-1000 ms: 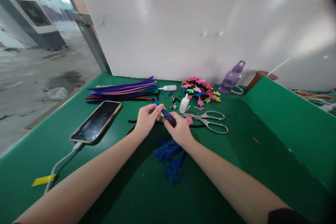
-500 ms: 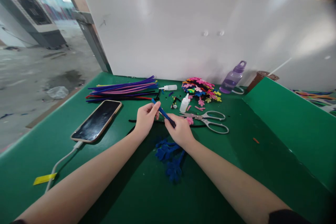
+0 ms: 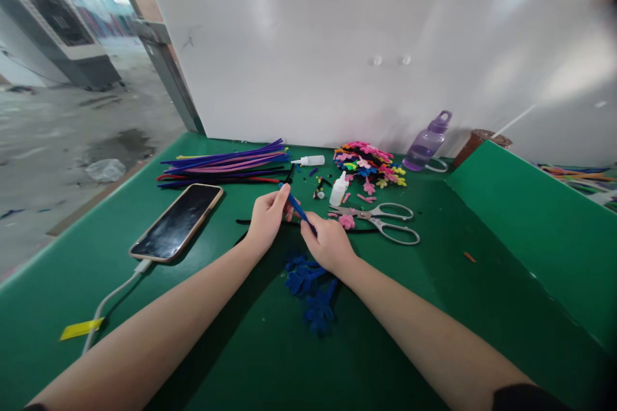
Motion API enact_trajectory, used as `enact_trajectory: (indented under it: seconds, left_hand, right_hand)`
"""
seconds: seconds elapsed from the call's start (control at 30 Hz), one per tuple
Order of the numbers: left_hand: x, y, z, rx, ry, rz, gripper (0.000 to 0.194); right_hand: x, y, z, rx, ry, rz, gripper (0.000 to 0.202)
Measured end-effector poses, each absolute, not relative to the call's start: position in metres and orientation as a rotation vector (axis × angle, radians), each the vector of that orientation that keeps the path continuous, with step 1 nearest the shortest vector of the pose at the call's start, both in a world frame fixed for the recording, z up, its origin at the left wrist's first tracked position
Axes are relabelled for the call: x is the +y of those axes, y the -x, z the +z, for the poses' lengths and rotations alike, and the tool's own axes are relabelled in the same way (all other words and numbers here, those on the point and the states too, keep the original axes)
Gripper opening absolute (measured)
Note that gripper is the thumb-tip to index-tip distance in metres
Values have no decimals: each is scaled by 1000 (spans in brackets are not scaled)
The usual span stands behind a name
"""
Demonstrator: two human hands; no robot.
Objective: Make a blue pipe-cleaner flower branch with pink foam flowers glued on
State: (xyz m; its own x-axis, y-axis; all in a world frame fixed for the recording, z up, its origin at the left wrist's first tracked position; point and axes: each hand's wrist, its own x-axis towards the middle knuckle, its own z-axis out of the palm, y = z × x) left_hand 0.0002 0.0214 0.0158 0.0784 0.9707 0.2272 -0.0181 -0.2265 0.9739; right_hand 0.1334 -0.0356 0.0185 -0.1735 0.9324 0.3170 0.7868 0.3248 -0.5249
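Note:
Both hands hold a blue pipe-cleaner bundle (image 3: 297, 207) slanting between them. My left hand (image 3: 268, 218) pinches its upper end between thumb and fingers. Around its lower end my right hand (image 3: 330, 241) is closed, hiding part of it. Just below the hands, blue fuzzy flowers (image 3: 308, 277) lie on the green table (image 3: 385, 347); whether their stems join the held bundle, I cannot tell. A black pipe cleaner (image 3: 243, 222) lies behind my hands. Right of them are a pink fuzzy flower (image 3: 346, 222) and scissors (image 3: 380, 217) with parted blades.
A phone (image 3: 177, 223) with a cable lies left. Pipe cleaners (image 3: 226, 164), two white glue bottles (image 3: 339, 189) and a colourful flower pile (image 3: 369, 162) stretch along the back. A purple water bottle (image 3: 427, 143) and brown cup (image 3: 477, 141) stand near a green divider (image 3: 535, 237).
The blue bundle has turned slightly between my hands and looks thinner. My right hand has shifted a little left, uncovering more of the pink flower.

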Motion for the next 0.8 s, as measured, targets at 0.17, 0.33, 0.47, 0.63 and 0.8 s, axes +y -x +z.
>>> enact_trajectory:
  seconds: [0.17,0.33,0.47,0.63,0.8]
  left_hand:
    - [18,0,19,940,-1474,1176,33]
    - [16,1,21,1003,-1579,1133,35]
    - [17,1,19,1044,-1567,1165,38]
    - [22,0,15,1012,-1380,1299,39]
    - [27,1,10,990,-1205,1414,38]
  right_hand:
    - [-35,-134,17,-1980,1510,353,26]
    - [-34,-133,16,-1994,1550,303,24]
    - [-35,-132,15,-1985,1535,310,21]
    - [-35,-132,14,-1851,1462,411,25]
    - [-37,-134,19,-1828,1428,444,30]
